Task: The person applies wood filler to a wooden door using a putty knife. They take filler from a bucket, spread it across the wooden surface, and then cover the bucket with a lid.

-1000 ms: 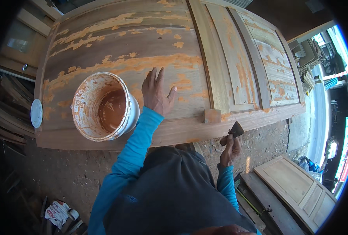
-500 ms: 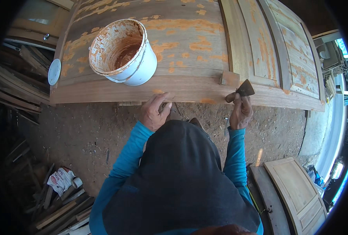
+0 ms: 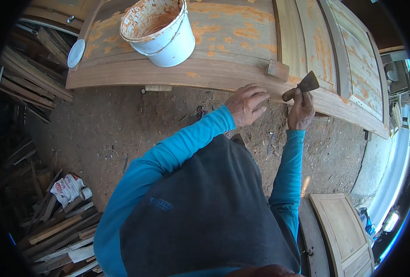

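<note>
In my right hand (image 3: 302, 111) is a putty knife (image 3: 309, 82), its dark triangular blade pointing up and away, held at the near edge of a wooden door (image 3: 242, 76) lying flat. My left hand (image 3: 248, 105) is at that same edge, empty, with its fingers loosely bent and apart. A small wooden block (image 3: 278, 70) rests on the door just beyond my hands. Orange-brown filler patches mark much of the door's face. Farther left on the door stands a white bucket (image 3: 172, 46), its inside smeared with orange-brown filler.
A round white lid (image 3: 76, 53) sits at the door's left corner. Timber offcuts (image 3: 62, 226) and a white bag (image 3: 67, 190) lie at lower left, with stacked boards (image 3: 29, 76) behind. A smaller panelled door (image 3: 341, 231) leans at lower right. Debris litters the dirt floor (image 3: 103, 129).
My left hand has moved right along the door's edge, toward my right hand. My right hand, still with the putty knife, has shifted slightly right. The whole view has shifted too.
</note>
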A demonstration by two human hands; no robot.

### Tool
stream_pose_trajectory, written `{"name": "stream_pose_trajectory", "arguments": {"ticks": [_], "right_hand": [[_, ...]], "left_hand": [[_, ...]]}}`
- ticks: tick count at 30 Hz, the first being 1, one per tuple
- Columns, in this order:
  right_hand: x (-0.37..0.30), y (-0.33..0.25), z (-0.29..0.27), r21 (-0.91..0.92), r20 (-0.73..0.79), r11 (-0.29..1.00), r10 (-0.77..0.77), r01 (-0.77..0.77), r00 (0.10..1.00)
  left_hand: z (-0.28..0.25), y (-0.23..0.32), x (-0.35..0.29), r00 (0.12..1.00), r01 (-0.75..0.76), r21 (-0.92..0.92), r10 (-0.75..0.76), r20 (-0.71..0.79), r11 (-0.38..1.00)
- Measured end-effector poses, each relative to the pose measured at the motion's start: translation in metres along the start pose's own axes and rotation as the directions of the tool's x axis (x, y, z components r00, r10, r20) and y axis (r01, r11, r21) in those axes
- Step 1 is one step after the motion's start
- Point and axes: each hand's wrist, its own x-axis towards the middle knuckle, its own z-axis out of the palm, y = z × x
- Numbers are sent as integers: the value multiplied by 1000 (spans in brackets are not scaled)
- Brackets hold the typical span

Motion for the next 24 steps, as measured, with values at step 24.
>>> {"name": "stream_pose_trajectory", "arguments": {"ticks": [24], "right_hand": [[-29,-71,95,176,60,974,132,-141,989]], "left_hand": [[-300,-108,-19,628,323,-261,-412,-660,910]]}}
